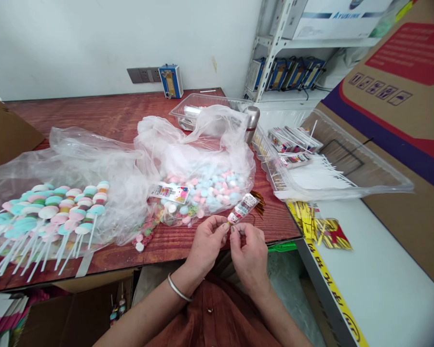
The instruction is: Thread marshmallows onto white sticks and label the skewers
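Observation:
In front of my body, my left hand [207,243] pinches the gathered neck of a small wrapped marshmallow lollipop [243,208] in a clear printed bag. My right hand [251,250] is closed at the same neck; fingertips hide what exactly it grips there, perhaps the stick or a tie. Gold twist ties [259,203] lie just beyond the lollipop. Behind my hands a clear plastic bag of pastel marshmallows [217,185] lies open, with a flat printed packet [169,192] on its left side. Marshmallow sticks [58,209] are heaped at the left on plastic.
At the right stands a clear plastic tray [379,180] with white sticks and printed packets. Yellow twist ties [304,219] lie by its front edge. A steel flask [252,123] and another clear tray [183,108] stand behind. A large carton [401,120] leans at far right.

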`<state>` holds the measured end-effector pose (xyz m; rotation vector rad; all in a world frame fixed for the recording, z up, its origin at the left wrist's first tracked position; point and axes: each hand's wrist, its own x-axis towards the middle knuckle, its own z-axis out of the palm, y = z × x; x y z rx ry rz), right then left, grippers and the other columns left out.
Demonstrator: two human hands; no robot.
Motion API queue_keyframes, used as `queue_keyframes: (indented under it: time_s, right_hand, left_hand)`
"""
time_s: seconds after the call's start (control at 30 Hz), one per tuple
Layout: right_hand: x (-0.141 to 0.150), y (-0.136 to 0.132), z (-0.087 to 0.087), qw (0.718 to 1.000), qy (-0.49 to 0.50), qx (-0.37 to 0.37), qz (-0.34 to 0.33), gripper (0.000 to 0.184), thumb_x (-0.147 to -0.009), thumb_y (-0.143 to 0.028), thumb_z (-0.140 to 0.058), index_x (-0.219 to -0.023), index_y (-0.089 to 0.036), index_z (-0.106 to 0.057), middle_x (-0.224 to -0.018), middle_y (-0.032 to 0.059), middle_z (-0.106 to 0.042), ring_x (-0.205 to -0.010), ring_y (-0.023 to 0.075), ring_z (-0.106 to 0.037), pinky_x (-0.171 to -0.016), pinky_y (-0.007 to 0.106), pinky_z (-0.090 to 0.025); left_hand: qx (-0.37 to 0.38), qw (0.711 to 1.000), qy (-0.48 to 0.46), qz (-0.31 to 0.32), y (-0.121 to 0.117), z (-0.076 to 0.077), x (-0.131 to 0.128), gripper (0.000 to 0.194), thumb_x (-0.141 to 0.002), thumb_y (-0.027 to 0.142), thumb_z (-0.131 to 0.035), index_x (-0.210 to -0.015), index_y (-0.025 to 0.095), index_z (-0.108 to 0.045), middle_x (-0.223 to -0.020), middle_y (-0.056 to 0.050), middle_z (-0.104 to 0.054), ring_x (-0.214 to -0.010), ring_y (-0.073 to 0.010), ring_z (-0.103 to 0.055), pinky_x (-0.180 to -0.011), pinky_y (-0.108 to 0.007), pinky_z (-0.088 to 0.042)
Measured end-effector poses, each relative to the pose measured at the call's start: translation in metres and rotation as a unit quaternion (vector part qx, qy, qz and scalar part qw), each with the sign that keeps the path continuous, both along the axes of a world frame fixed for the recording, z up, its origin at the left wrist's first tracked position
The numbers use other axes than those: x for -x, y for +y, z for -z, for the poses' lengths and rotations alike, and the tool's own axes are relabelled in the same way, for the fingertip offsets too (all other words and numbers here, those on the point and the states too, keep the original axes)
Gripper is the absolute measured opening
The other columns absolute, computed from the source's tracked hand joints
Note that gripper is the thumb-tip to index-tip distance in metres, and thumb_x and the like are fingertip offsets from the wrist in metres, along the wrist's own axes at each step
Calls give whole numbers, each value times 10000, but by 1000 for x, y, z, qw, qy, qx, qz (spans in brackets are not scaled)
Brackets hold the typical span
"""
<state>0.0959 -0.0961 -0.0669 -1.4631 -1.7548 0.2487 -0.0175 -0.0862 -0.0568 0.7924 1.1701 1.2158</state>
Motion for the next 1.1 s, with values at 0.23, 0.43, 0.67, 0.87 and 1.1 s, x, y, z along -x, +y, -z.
queue_keyframes:
  time_s: [0.23, 0.43, 0.67, 0.87, 1.1]
  right_hand:
    - [-2, 9, -2, 983, 164, 78, -1, 119, -922, -265, -548, -1004, -200, -604, -998, 62, -646, -917, 209, -590, -799, 325, -460]
    - [-8, 7, -4, 993, 94, 68, -37, 176, -961, -265, -503, -857, -211, -634, -836, 26, -655, -790, 192, -579, -755, 321, -416]
    - [-3, 5, -1, 976, 182, 121, -23, 192, -932, -307, -537, -778, -202, -582, -765, 16, -637, -727, 179, -572, -702, 299, -439]
    - [-5, 6, -9, 941, 288, 164, -70, 162, -935, -327, -554, -850, -199, -606, -755, -2, -639, -668, 152, -582, -638, 263, -471]
    - [-27, 8, -27, 981, 119, 57, -140, 122, -898, -203, -563, -781, -209, -598, -727, -6, -612, -641, 136, -559, -590, 239, -430]
  left_hand:
    - [102, 948, -300, 17, 4, 1, -5, 328, -643, 249, -857, -807, 94, -619, -648, 43, -478, -506, -14, -349, -432, -136, -226]
    - [47, 983, -175, 38, 2, 4, -5, 243, -772, 306, -747, -882, 133, -617, -637, 47, -472, -504, -47, -361, -451, -161, -265]
    - [-219, 930, 294, 2, -2, 4, 4, 173, -915, 204, -520, -977, 172, -678, -937, -75, -673, -893, -191, -591, -835, -324, -443]
    - [-98, 993, -11, 70, 3, 15, 0, 257, -897, 316, -613, -1102, 182, -691, -780, -6, -660, -642, -123, -544, -658, -254, -455]
    - [-192, 961, -6, 200, 8, -21, 32, 233, -866, 202, -619, -1018, 273, -781, -1459, -36, -502, -1370, -282, -405, -1151, -417, -272]
